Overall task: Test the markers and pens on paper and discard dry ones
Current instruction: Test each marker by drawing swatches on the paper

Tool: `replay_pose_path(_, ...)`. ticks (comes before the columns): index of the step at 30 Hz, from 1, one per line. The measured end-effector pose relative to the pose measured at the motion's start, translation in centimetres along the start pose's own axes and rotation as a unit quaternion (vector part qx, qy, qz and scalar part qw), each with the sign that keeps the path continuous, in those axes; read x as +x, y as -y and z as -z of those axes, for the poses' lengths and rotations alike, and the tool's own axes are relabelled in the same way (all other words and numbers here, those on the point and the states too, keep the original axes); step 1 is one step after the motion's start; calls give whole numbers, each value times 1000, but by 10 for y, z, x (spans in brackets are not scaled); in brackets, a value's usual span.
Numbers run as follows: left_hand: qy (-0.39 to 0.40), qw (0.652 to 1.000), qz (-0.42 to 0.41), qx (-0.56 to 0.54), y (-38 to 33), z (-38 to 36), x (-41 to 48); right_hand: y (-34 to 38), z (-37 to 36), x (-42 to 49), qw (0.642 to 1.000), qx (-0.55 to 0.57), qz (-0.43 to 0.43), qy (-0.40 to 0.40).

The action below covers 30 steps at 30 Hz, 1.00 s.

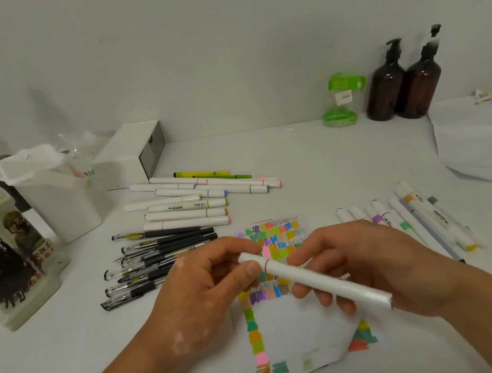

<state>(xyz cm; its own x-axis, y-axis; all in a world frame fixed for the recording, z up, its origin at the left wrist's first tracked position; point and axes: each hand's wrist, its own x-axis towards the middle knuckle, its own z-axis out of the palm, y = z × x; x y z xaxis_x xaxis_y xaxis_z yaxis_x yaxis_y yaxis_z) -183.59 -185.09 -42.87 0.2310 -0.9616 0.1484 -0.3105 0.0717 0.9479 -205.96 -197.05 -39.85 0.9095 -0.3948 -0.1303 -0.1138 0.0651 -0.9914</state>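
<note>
Both hands grip one white marker (315,279) over the paper (295,334). Left hand (203,288) pinches its cap end, right hand (365,267) wraps the barrel (mid-counter (72,362)).

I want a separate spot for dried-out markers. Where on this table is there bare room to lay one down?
Bare white tabletop lies behind the swatch-covered test sheet, between the left row of white markers and the stack of white paper. Another patch sits near left, in front of the black gel pens. Crowded: the white markers fanned right of the sheet.
</note>
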Motion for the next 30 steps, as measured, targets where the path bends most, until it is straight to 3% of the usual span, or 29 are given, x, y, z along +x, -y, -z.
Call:
replay_pose_path(3,24,1000,-3,15,3,-6,-1,-4,-12,4,974,-210,-13,-79)
replay_pose_path(6,8,1000,-1,6,7,-8,-1,-10,-24,8,945,-297,-11,-134)
replay_pose_path(9,-25,999,11,27,10,-2,1,-11,-9,9,878,-385,15,-282)
replay_pose_path(11,-35,998,22,52,12,1,2,-11,5,8,824,-445,-11,-351)
replay_pose_path(14,-25,997,21,72,13,-1,2,-19,20,9,752,-525,-56,-394)
replay_pose_path(17,-16,996,17,82,11,-3,0,-26,25,12,710,-566,-68,-412)
replay_pose_path(20,-27,995,16,95,11,0,0,-30,28,15,693,-585,-82,-412)
replay_pose_path(25,-41,993,17,109,12,3,2,-26,30,12,700,-579,-94,-408)
replay_pose_path(28,-41,993,18,108,12,4,3,-18,28,18,720,-545,-40,-428)
replay_pose_path(30,-40,993,16,111,12,3,3,-10,24,33,739,-545,-12,-396)
